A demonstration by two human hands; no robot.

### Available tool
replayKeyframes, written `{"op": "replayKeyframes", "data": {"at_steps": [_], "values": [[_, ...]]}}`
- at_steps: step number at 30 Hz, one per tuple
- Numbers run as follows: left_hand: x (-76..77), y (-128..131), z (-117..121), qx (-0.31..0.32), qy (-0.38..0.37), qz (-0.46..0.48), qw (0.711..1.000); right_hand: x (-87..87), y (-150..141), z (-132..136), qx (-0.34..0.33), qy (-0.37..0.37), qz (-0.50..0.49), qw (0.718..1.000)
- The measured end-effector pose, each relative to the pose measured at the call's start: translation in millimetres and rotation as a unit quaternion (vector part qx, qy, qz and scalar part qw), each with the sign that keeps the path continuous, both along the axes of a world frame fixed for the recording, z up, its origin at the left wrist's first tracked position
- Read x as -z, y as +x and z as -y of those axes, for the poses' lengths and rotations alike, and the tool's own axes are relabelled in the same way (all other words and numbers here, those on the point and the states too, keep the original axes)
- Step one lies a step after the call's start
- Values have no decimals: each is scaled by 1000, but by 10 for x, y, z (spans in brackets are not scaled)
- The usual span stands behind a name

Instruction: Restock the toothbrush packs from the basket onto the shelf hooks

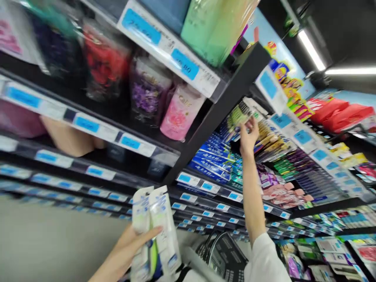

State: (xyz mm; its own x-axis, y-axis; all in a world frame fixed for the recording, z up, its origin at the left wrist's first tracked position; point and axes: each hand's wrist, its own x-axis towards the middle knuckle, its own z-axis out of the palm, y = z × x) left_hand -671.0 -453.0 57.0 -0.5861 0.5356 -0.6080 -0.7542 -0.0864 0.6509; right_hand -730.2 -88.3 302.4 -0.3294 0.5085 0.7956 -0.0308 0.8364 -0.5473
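Stretching to the shelf [200, 184], my right hand [249, 137], grip unclear on my feed, has slanting packs [235, 118] at its fingertips; my left hand [135, 243], lower and farther off, holds white packs [164, 229] roughly upright.

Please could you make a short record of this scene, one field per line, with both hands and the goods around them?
Place: store shelving with blue-and-white price labels
Left hand: holds two white packs with blue print
Right hand: raised among shelf packages; grip unclear
Below right hand, toward left: blue boxes
Left shelf: pink flower-print pouch
Floor side, between arms: dark basket
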Motion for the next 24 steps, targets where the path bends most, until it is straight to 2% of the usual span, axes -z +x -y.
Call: {"op": "replayKeyframes", "data": {"at_steps": [2,4,5,6,8,10,11,13,16,20,24], "values": [[-125,3,55,26,36,1,999,130,231,287,-1,36,16,999],[-184,9,75,44,65,-11,997,268,508,660,-55,22,72,996],[-202,15,73,47,74,-18,996,339,652,867,-97,7,134,986],[-221,23,64,46,79,-26,995,411,793,1076,-148,-6,224,963],[-264,46,25,46,90,-40,994,566,1041,1469,-247,-24,403,881],[-312,78,-34,50,114,-58,991,737,1224,1773,-305,-34,516,800],[-333,94,-66,50,127,-65,989,823,1291,1879,-311,-38,542,780],[-361,125,-126,48,146,-73,985,981,1387,1997,-299,-59,550,777],[-379,158,-182,43,149,-80,985,1160,1457,1987,-281,-149,509,800],[-401,161,-186,54,140,-56,987,1294,1445,1806,-291,-303,372,828],[-366,127,-158,57,99,-37,993,1352,1384,1634,-291,-379,254,841]]}}
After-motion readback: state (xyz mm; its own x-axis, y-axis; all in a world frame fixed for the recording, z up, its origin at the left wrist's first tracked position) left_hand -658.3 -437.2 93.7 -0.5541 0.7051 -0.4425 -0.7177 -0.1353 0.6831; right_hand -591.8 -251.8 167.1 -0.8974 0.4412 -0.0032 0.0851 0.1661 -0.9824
